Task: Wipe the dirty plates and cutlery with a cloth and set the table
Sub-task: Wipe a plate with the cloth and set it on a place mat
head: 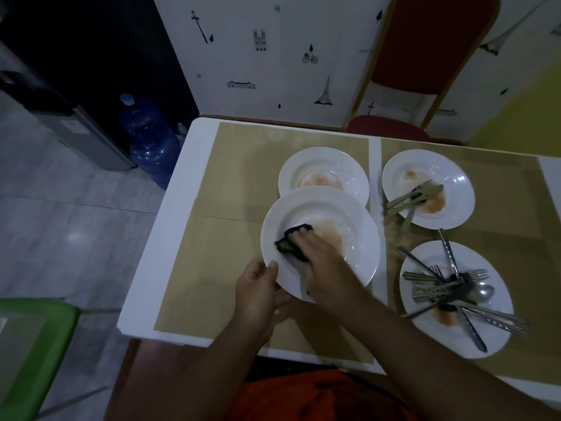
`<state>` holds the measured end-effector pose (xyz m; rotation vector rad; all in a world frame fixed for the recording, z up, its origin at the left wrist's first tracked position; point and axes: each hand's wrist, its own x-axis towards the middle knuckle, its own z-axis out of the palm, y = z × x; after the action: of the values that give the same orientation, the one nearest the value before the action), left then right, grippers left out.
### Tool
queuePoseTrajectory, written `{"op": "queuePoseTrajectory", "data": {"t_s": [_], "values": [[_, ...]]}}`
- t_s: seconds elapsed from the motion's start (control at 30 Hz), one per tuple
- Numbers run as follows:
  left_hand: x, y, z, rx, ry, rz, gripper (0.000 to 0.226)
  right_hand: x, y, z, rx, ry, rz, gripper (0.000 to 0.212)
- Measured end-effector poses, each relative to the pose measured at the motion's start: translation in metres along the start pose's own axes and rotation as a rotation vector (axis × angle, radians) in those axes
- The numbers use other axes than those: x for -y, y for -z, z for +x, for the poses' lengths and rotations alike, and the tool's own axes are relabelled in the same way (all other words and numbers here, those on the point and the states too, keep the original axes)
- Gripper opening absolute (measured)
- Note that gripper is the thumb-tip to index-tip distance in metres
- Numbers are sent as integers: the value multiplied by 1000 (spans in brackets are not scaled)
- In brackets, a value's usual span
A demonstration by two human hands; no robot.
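Currently, the left hand (258, 294) grips the held plate (361, 244) at its near-left rim, thumb on top of the rim and fingers curled underneath. The plate sits over the left part of the table (168, 238), closer to the near edge than the far one. Whether it rests on the tan placemat (243, 165) or is lifted off it cannot be told.

The right hand (321, 259) lies in the well of the held plate. Its fingers are bent over a dark cloth (291, 244) and press it against the plate surface. A green patch shows on the cloth, which is bunched at the left side of the well. An orange-brown smear (332, 235) remains on the well just right of the fingers.

A second plate (321, 164) lies behind the held plate, toward the far edge, and is partly covered by it in this view. Its well is also smeared orange-brown.

A third plate (455, 183) lies further right near the far edge. It is smeared and carries a few forks (416, 196) whose handles overhang its left rim.

A fourth plate (434, 338) lies near the near edge, right of the held plate and apart from it. It holds a crossed cutlery pile (455, 291) of forks, knives and a spoon (482, 291), with several handles overhanging the rim.

A red chair (425, 56) stands at the far edge. A blue water bottle (148, 138) stands on the floor off the far-left corner.
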<state>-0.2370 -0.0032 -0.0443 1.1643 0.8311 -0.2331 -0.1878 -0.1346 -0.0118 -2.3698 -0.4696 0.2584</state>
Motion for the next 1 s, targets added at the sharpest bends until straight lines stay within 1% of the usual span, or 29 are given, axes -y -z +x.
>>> {"op": "queuePoseTrajectory", "data": {"t_s": [0.07, 0.1, 0.17, 0.23, 0.3, 0.37, 0.43, 0.57, 0.67, 0.77, 0.87, 0.93, 1.0], "values": [[-1, -3, 0, -14, 10, -22, 19, -6, -12, -9, 139, 131, -157, 50], [0, -2, 1, -29, 20, -42, 19, -9, -10, -14, 203, 133, -200, 54], [1, 2, 2, -61, 36, -68, 20, -21, -4, -23, 293, 101, -306, 60], [3, 6, 2, -78, 20, -58, 19, -36, 9, -27, 338, 2, -410, 65], [3, 7, 1, -69, 3, -38, 17, -46, 18, -26, 337, -117, -405, 70], [0, 4, 0, -48, -1, -24, 16, -41, 21, -23, 299, -166, -338, 68], [-2, 1, 2, -29, -5, -22, 17, -26, 15, -21, 232, -116, -247, 63], [-4, -2, 3, -34, -7, -51, 20, 0, 3, -21, 287, 46, -198, 63], [-4, 3, -1, -62, 10, -112, 21, -16, 14, -21, 368, 21, -281, 64], [-3, 5, 0, -82, 0, -105, 23, -38, 26, -22, 432, -88, -370, 68], [-6, -4, -3, -73, 2, -93, 23, -30, 19, -23, 344, -137, -295, 64], [-8, -9, -5, -52, 1, -110, 23, -11, 8, -24, 310, -96, -195, 63], [-12, -10, -7, -49, -11, -114, 22, -1, 2, -23, 309, -50, -163, 63]]}}
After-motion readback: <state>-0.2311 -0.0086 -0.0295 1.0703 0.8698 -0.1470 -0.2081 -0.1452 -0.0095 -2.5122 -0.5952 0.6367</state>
